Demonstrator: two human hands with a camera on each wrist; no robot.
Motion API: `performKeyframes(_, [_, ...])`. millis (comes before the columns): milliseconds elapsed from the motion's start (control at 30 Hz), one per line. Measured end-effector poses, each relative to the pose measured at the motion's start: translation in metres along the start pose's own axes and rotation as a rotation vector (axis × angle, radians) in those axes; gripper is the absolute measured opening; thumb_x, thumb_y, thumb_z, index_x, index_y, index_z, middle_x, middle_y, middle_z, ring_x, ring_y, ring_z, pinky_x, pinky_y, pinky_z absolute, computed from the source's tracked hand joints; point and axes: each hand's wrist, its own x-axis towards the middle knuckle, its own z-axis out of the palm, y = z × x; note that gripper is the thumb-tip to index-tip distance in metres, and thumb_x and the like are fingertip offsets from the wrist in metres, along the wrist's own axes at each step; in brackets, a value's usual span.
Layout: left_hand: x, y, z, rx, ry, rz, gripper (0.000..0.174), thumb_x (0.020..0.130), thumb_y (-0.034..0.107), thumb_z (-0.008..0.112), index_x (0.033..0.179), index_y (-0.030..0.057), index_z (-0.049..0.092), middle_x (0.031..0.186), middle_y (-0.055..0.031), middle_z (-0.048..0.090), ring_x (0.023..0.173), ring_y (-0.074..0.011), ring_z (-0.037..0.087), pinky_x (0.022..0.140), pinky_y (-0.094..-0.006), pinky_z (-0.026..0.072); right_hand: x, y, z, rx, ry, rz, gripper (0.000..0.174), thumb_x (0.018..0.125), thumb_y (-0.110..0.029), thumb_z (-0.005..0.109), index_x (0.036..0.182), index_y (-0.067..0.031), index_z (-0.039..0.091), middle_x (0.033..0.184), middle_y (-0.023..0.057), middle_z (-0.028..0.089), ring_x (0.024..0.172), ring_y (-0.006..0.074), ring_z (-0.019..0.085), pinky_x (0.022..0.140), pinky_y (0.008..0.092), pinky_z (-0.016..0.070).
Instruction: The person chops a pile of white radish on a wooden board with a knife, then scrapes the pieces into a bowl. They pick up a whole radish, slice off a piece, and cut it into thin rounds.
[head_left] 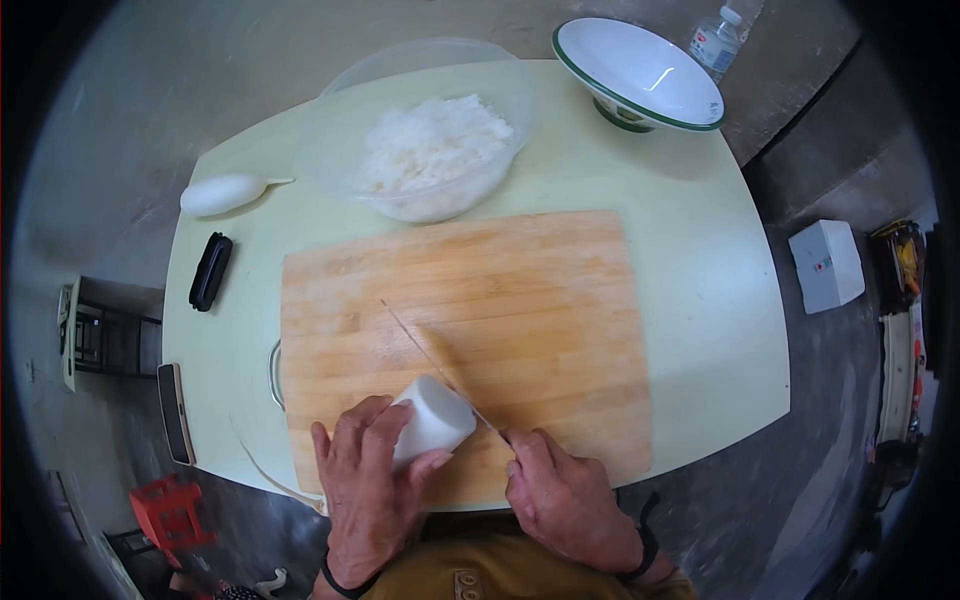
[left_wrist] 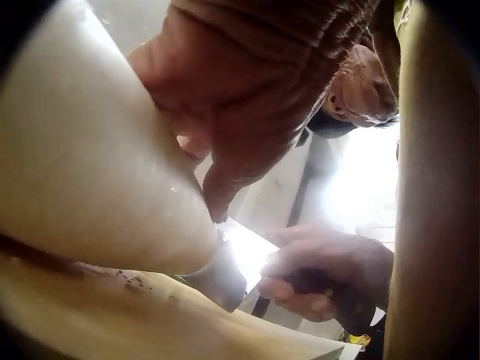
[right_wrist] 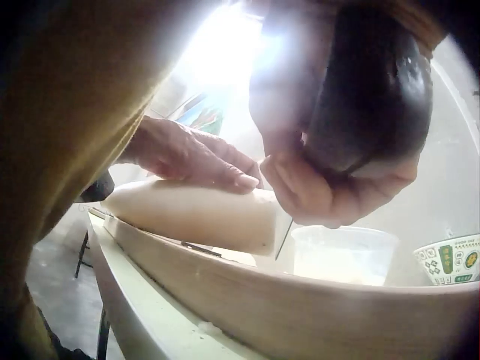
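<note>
A thick piece of white radish [head_left: 436, 415] lies at the near edge of a wooden cutting board [head_left: 520, 290], its flat cut end facing away. My left hand [head_left: 370, 480] grips it from the left, thumb on the near side and fingers over the top. In my right hand [head_left: 570, 500] is a knife [head_left: 488, 424], its blade upright and slanting away to the left, right beside the cut end. The right wrist view shows that hand's fingers wrapped round the dark handle [right_wrist: 375, 90], while the radish lies lengthwise on the board.
Beyond the board stands a clear plastic bowl [head_left: 340, 110] of white shreds. A green-rimmed bowl [head_left: 640, 75] and a bottle [head_left: 715, 45] are at the far right. On the left lie another white radish [head_left: 225, 194], a black case [head_left: 211, 272] and a phone [head_left: 174, 413].
</note>
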Motion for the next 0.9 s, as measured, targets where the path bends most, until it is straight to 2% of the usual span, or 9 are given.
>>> performKeyframes(167, [-0.011, -0.002, -0.006, 0.060, -0.066, -0.098, 0.052, 0.075, 0.032, 0.075, 0.118, 0.0127, 0.053, 0.117, -0.0110, 0.053, 0.107, -0.0311, 0.053, 0.094, -0.0604, 0.0299, 0.008, -0.005, 0.004, -0.045, -0.117, -0.079, 0.031, 0.083, -0.005, 0.058, 0.112, 0.0018, 0.049, 0.086, 0.0146, 0.059, 0.063, 0.0295, 0.061, 0.051, 0.0384, 0.0488])
performKeyframes(233, [-0.011, -0.001, -0.003, 0.039, -0.004, -0.109, 0.052, 0.075, 0.032, 0.075, 0.117, 0.0115, 0.053, 0.116, -0.0114, 0.053, 0.104, -0.0309, 0.053, 0.091, -0.0564, 0.0326, 0.008, -0.007, 0.005, -0.068, -0.190, -0.092, 0.031, 0.083, -0.004, 0.058, 0.113, 0.0016, 0.049, 0.085, 0.0135, 0.058, 0.063, 0.0282, 0.061, 0.051, 0.0377, 0.0484])
performKeyframes(267, [-0.010, -0.003, -0.002, 0.038, 0.003, -0.115, 0.052, 0.075, 0.032, 0.075, 0.117, 0.0115, 0.053, 0.116, -0.0114, 0.053, 0.104, -0.0309, 0.053, 0.091, -0.0564, 0.0326, 0.010, -0.006, 0.006, -0.060, -0.168, -0.107, 0.032, 0.083, -0.004, 0.058, 0.113, 0.0014, 0.049, 0.084, 0.0126, 0.058, 0.063, 0.0273, 0.060, 0.050, 0.0369, 0.0479])
performKeyframes(333, [-0.009, -0.006, 0.001, 0.010, 0.111, -0.035, 0.049, 0.073, 0.032, 0.076, 0.113, 0.0106, 0.056, 0.111, -0.0122, 0.054, 0.099, -0.0296, 0.054, 0.085, -0.0502, 0.0350, 0.011, -0.005, 0.006, -0.056, -0.149, -0.121, 0.033, 0.082, -0.004, 0.058, 0.114, 0.0012, 0.049, 0.083, 0.0117, 0.057, 0.063, 0.0263, 0.060, 0.050, 0.0361, 0.0475])
performKeyframes(533, [-0.007, -0.010, 0.008, -0.051, 0.188, -0.003, 0.042, 0.069, 0.027, 0.080, 0.102, 0.0096, 0.061, 0.104, -0.0135, 0.055, 0.092, -0.0306, 0.054, 0.079, -0.0436, 0.0388, 0.008, -0.017, 0.004, -0.075, -0.078, -0.108, 0.035, 0.080, -0.004, 0.059, 0.114, 0.0006, 0.049, 0.081, 0.0101, 0.057, 0.061, 0.0251, 0.059, 0.049, 0.0350, 0.0474])
performKeyframes(633, [-0.006, -0.013, 0.010, -0.120, 0.209, 0.003, 0.041, 0.065, 0.021, 0.081, 0.099, 0.0083, 0.062, 0.103, -0.0142, 0.054, 0.089, -0.0326, 0.053, 0.074, -0.0433, 0.0413, 0.005, -0.022, 0.004, -0.144, -0.073, -0.133, 0.037, 0.079, -0.004, 0.058, 0.114, 0.0014, 0.049, 0.077, 0.0099, 0.057, 0.057, 0.0247, 0.058, 0.048, 0.0338, 0.0483])
performKeyframes(700, [-0.006, -0.013, 0.009, -0.127, 0.210, -0.018, 0.040, 0.065, 0.017, 0.080, 0.099, 0.0076, 0.062, 0.102, -0.0147, 0.054, 0.088, -0.0338, 0.053, 0.072, -0.0436, 0.0418, 0.004, -0.025, 0.004, -0.176, -0.001, -0.202, 0.034, 0.077, -0.004, 0.058, 0.109, 0.0018, 0.050, 0.075, 0.0094, 0.057, 0.054, 0.0251, 0.059, 0.045, 0.0337, 0.0488])
performKeyframes(800, [-0.006, -0.015, 0.010, -0.144, 0.206, -0.020, 0.039, 0.064, 0.009, 0.076, 0.099, 0.0060, 0.061, 0.099, -0.0157, 0.053, 0.086, -0.0360, 0.052, 0.070, -0.0442, 0.0420, 0.000, -0.032, 0.005, -0.199, 0.043, -0.214, 0.036, 0.082, -0.005, 0.059, 0.116, 0.0024, 0.053, 0.078, 0.0089, 0.057, 0.056, 0.0212, 0.058, 0.047, 0.0317, 0.0479])
performKeyframes(900, [-0.009, -0.019, 0.011, -0.151, 0.203, 0.020, 0.037, 0.065, 0.005, 0.073, 0.099, 0.0045, 0.061, 0.097, -0.0164, 0.054, 0.085, -0.0376, 0.052, 0.070, -0.0449, 0.0419, 0.002, -0.036, 0.004, -0.206, 0.056, -0.216, 0.035, 0.078, -0.003, 0.060, 0.112, 0.0019, 0.054, 0.075, 0.0087, 0.055, 0.059, 0.0228, 0.060, 0.048, 0.0330, 0.0488])
